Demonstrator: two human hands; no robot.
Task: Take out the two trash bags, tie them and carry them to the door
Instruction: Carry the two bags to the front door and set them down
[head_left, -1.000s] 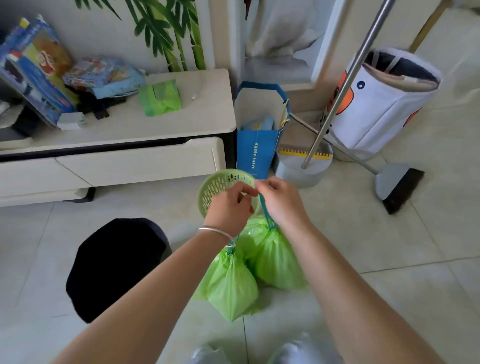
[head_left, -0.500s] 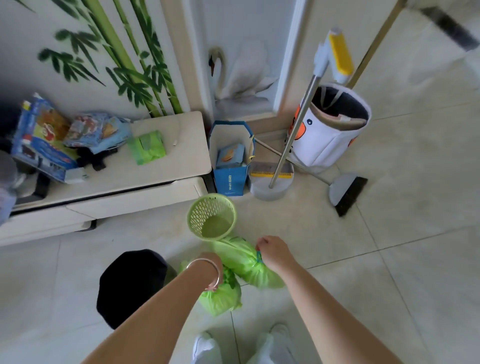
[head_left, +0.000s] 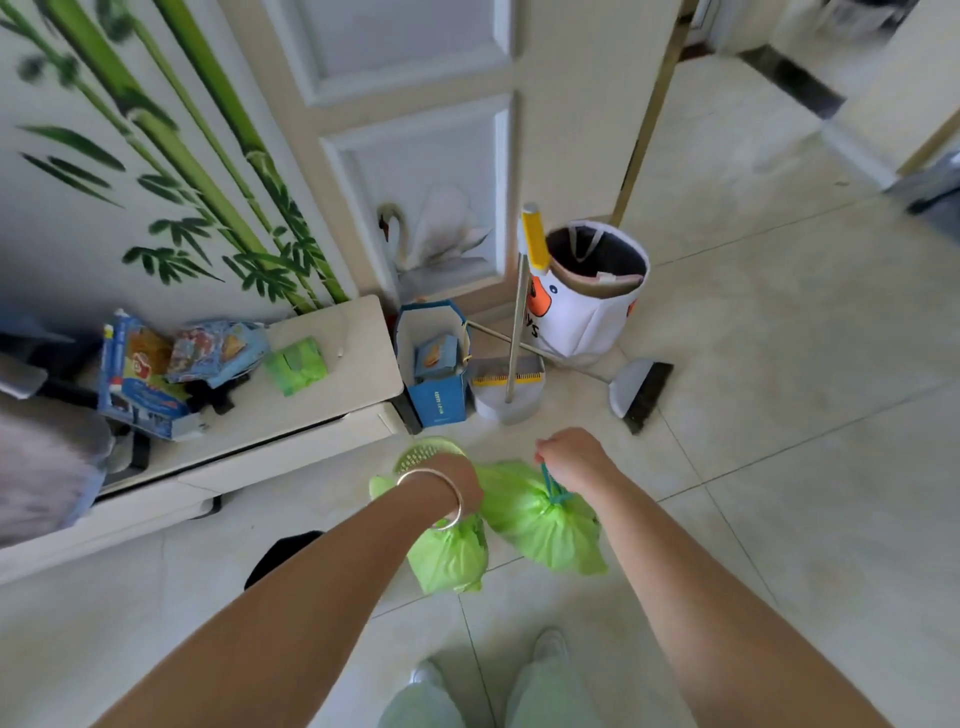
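Room: tiled floor (head_left: 779, 415), open doorway (head_left: 727, 130) far right.
Left hand (head_left: 457, 480): clamped on smaller green bag (head_left: 449, 558), hanging below.
Right hand (head_left: 571, 457): pinching larger bag (head_left: 540, 525) drawstring, nearer doorway.

left hand (head_left: 457, 480) and right hand (head_left: 571, 457) each holding a green trash bag (head_left: 540, 525)

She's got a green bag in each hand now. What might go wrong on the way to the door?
1. The right hand holds its trash bag only by the thin blue drawstring; that grip might slip, or the string might snap.
2. The broom lies across the floor just ahead, a possible trip or snag.
3. The left hand carries the smaller bag close to the green basket; a swing may knock it over.
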